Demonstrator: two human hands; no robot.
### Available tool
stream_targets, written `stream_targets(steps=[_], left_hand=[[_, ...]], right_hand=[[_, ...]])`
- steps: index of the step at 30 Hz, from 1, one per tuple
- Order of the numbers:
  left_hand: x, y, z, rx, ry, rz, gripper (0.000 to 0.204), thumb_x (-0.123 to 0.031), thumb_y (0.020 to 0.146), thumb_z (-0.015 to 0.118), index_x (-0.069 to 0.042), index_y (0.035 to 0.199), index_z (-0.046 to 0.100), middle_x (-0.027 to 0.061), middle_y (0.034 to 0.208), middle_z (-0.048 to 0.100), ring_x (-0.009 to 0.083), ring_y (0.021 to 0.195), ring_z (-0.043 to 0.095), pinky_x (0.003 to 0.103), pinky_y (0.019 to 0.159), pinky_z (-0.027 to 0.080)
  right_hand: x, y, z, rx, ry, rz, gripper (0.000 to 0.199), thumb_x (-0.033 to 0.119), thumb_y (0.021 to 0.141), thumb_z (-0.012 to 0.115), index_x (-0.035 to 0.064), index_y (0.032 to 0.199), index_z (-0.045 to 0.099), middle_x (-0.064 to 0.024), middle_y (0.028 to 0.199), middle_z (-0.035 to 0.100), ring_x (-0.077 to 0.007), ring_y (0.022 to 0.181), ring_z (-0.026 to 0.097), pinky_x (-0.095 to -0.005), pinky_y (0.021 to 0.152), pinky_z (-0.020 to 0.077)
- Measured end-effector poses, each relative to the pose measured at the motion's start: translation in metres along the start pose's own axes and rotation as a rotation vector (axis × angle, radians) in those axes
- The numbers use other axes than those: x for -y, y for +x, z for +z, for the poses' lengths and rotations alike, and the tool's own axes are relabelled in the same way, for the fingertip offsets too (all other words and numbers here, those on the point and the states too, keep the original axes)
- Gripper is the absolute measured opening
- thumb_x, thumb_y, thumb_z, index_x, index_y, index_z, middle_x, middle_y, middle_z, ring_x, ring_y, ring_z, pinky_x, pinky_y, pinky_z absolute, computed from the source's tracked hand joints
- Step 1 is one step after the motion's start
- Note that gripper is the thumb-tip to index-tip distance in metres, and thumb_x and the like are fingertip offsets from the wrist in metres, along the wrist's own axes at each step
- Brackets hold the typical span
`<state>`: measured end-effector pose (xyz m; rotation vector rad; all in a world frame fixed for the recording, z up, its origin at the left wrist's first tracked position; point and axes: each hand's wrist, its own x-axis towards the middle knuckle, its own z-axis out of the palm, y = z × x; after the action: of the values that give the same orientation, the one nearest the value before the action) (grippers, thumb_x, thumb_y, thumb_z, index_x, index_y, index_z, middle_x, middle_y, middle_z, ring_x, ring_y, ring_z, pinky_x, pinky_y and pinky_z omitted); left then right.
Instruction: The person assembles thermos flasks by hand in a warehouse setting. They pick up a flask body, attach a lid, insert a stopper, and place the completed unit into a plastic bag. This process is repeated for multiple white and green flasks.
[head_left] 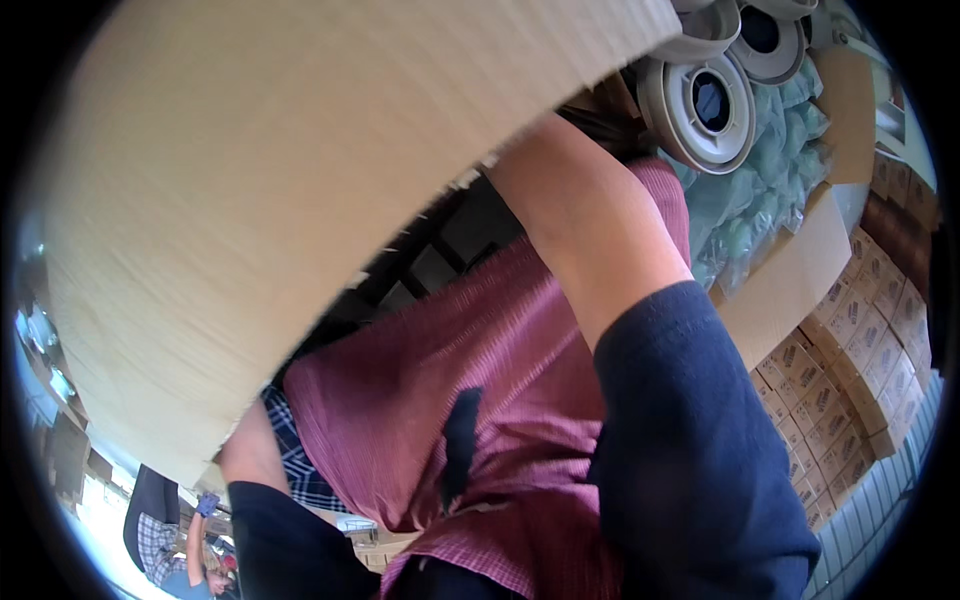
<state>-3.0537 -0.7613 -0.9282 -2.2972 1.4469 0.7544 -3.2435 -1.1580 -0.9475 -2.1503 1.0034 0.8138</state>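
A large tan panel (270, 190), apparently cardboard, slants across upper left.

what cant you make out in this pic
Both hands: head view, hidden behind the large cardboard panel.
Cardboard panel's top: head view, cut off by the upper edge.
Highest white round parts: same view, cut off by the upper edge.
What the other person handles: same view, too small.
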Motion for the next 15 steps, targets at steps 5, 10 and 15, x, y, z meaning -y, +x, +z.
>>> stream_targets(steps=[5, 10, 15], left_hand=[[0.080, 0.037, 0.037, -0.096, 0.515, 0.000, 0.044, -0.023, 0.093, 0.051, -0.001, 0.131, 0.056, 0.0214, 0.124, 0.062, 0.0373, 0.115, 0.059, 0.047, 0.105, 0.041], [0.074, 0.027, 0.073, -0.136, 0.581, -0.078, 0.037, -0.016, 0.097, 0.047, -0.001, 0.129, 0.058, 0.0201, 0.121, 0.065, 0.0362, 0.112, 0.061, 0.047, 0.104, 0.042], [0.016, 0.015, 0.026, -0.224, 0.199, -0.256, 0.037, -0.020, 0.098, 0.047, -0.003, 0.128, 0.060, 0.0199, 0.120, 0.065, 0.0352, 0.112, 0.062, 0.048, 0.103, 0.043]], right_hand=[[0.023, 0.069, 0.060, -0.364, 0.299, 0.123, 0.059, 0.041, 0.084, 0.068, 0.0055, 0.129, 0.052, -0.0233, 0.130, 0.054, -0.0381, 0.118, 0.054, -0.0482, 0.096, 0.0459], [0.063, 0.052, 0.092, -0.437, 0.460, 0.188, 0.057, 0.040, 0.084, 0.068, 0.0040, 0.127, 0.054, -0.0246, 0.128, 0.055, -0.0383, 0.117, 0.055, -0.0480, 0.095, 0.0461], [0.059, 0.024, 0.132, -0.406, 0.602, 0.244, 0.055, 0.038, 0.085, 0.068, 0.0026, 0.125, 0.055, -0.0258, 0.126, 0.055, -0.0385, 0.116, 0.056, -0.0478, 0.095, 0.0463]])
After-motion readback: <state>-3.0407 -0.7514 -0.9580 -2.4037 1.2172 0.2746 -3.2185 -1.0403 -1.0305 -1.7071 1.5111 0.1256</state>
